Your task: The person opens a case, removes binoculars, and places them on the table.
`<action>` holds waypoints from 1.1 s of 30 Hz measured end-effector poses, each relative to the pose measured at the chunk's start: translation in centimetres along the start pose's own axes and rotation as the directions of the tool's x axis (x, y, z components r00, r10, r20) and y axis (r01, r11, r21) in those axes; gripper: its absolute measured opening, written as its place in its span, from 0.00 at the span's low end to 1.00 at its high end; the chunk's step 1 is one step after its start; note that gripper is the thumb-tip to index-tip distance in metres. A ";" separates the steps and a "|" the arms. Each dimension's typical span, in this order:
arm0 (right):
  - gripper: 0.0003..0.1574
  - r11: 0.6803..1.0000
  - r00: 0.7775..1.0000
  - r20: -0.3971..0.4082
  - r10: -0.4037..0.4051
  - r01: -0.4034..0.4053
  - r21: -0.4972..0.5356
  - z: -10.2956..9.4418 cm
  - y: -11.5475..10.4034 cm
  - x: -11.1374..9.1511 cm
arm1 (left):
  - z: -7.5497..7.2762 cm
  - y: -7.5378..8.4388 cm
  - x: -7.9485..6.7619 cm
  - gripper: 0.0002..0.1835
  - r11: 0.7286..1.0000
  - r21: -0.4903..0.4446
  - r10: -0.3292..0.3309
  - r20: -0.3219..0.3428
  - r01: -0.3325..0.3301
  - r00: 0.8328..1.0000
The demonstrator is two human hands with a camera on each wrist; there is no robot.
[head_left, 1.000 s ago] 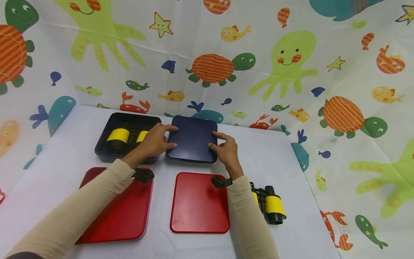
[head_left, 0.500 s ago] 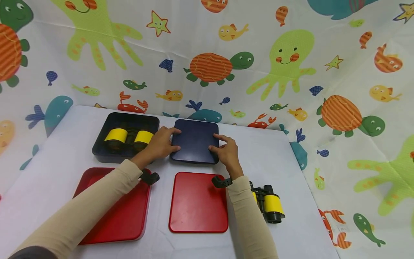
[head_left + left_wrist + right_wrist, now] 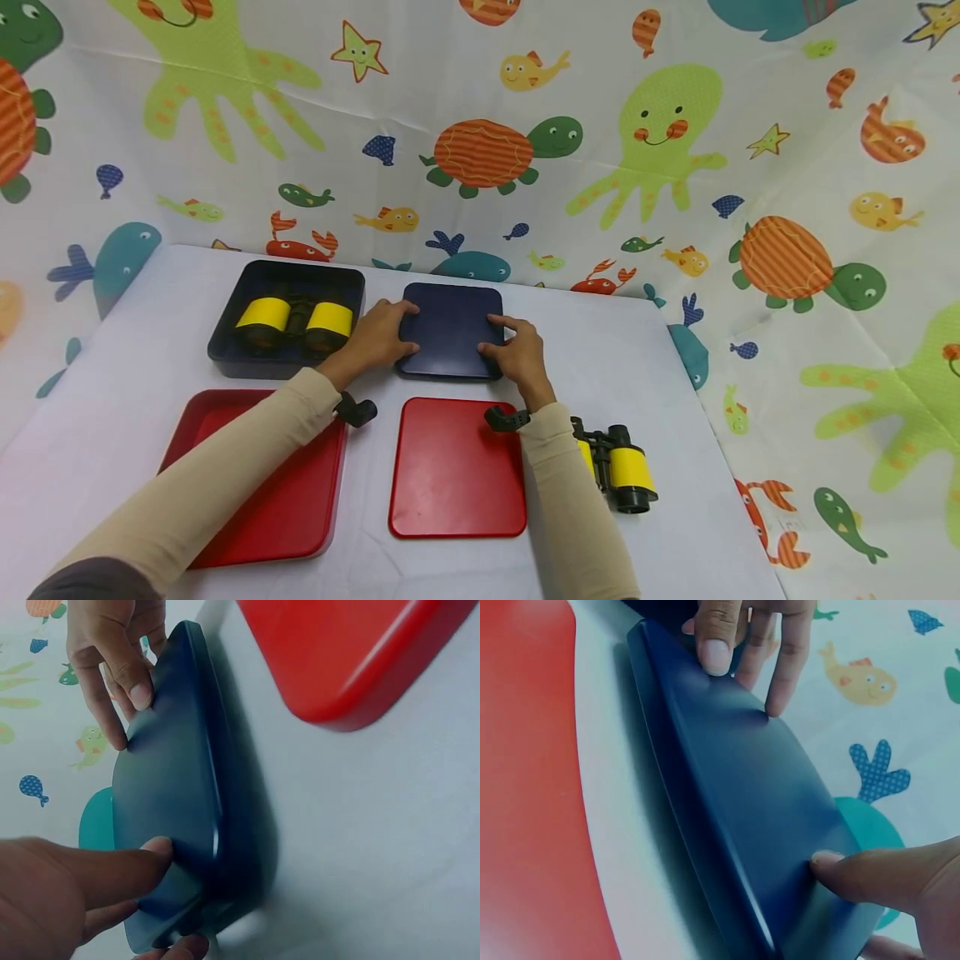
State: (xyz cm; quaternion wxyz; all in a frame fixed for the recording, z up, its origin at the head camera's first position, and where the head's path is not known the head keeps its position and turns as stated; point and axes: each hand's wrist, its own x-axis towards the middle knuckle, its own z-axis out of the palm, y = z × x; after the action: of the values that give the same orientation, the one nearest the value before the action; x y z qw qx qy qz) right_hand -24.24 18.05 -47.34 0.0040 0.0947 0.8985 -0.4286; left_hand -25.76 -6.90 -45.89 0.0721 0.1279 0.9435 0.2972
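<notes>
A dark navy rectangular lid [image 3: 450, 333] is held between both hands at the back middle of the table. My left hand [image 3: 378, 332] grips its left edge, thumb on top and other fingers around the rim. On the opposite side, my right hand [image 3: 517, 350] grips the right edge the same way. In the left wrist view the lid [image 3: 169, 787] lies close over the white cloth, with a shadow along its front rim. Left of it stands the navy box [image 3: 225, 350] with yellow-and-black binoculars [image 3: 296, 321] inside, partly covered by my left hand.
A red lid [image 3: 457, 471] lies on the white table [image 3: 675, 542] in front of the navy one. The red box [image 3: 300, 500] at front left is partly hidden by my left sleeve. More yellow-and-black binoculars [image 3: 630, 467] lie beside my right sleeve. A printed curtain [image 3: 450, 67] hangs behind.
The navy lid has moved a little to the right, away from the navy box, and lower toward the table, with both hands on it. The head view has shifted slightly.
</notes>
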 end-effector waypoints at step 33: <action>0.31 0.937 0.961 -0.132 -0.243 0.197 -0.290 2.4 -2.2 -0.8 | -0.7 0.4 -1.2 0.32 0.999 -0.009 0.042 -0.023 -0.042 0.999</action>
State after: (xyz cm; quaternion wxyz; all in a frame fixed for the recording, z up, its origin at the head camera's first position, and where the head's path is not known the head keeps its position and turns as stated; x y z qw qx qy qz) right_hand -24.00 14.69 -47.05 -0.1055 0.0269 0.9512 -0.2887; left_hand -24.65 -7.27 -45.03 0.0559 0.1441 0.9399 0.3044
